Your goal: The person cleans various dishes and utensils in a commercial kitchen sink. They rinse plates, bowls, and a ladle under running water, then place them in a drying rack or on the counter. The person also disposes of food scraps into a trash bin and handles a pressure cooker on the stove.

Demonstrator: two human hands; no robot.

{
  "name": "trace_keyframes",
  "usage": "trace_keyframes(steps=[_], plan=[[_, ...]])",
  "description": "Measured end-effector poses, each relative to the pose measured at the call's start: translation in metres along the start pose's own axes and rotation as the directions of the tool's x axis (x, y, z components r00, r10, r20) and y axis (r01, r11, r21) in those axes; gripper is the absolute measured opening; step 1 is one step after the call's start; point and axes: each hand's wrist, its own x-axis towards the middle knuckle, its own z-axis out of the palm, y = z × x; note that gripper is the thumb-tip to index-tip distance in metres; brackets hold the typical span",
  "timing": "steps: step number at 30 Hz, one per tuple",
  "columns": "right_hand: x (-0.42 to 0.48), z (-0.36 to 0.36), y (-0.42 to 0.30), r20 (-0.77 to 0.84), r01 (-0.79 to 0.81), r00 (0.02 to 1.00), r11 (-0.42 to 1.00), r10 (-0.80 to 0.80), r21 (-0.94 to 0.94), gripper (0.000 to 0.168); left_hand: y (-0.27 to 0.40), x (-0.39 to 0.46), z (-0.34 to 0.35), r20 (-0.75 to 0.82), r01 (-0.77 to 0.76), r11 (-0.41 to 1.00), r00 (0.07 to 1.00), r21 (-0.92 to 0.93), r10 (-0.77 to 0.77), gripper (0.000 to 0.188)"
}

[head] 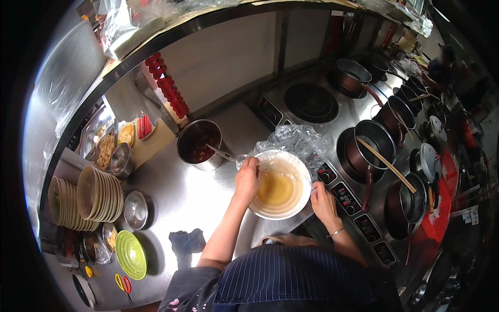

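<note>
A white bowl with yellowish liquid stands before me at the edge of the steel counter. Clear plastic film lies bunched along its far side and seems to reach over part of the rim. My left hand is at the bowl's left rim, fingers closed on the film there. On the other side, my right hand pinches a bit of the film near the right rim. Left of the bowl's far side is a steel pot of dark red sauce with a ladle in it.
Induction hobs with dark saucepans line the right; wooden chopsticks cross one pan. Stacked bowls, a green bowl, scissors and a dark cloth are left. A shelf overhangs. A person stands far right.
</note>
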Motion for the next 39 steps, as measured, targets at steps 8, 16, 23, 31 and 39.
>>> trace_keyframes(steps=[8, 16, 23, 31, 39], plan=[[-0.071, 0.004, -0.011, 0.259, 0.378, 0.866, 0.899, -0.428, 0.223, 0.010, -0.039, -0.111, -0.023, -0.149, 0.000, 0.987, 0.989, -0.161, -0.024, 0.015], [-0.092, 0.015, 0.031, 0.482, -0.333, 0.875, 0.773, 0.039, 0.541, 0.014, -0.072, -0.149, -0.056, 0.308, 0.329, 0.935, 0.911, -0.136, -0.275, 0.033], [-0.067, 0.001, -0.030, 0.544, -0.601, 0.799, 0.376, 0.256, 0.705, 0.041, -0.034, -0.096, -0.055, 0.466, 0.625, 0.441, 0.778, -0.644, -0.422, 0.062], [-0.054, 0.074, 0.014, 0.505, -0.584, 0.789, 0.172, 0.349, 0.793, 0.036, -0.057, -0.079, 0.004, 0.742, 0.718, -0.233, 0.670, -0.657, -0.026, 0.068], [-0.026, 0.013, 0.009, 0.511, -0.589, 0.795, 0.218, 0.325, 0.778, 0.031, -0.039, -0.065, 0.001, 0.653, 0.657, -0.355, 0.742, -0.665, 0.152, 0.070]])
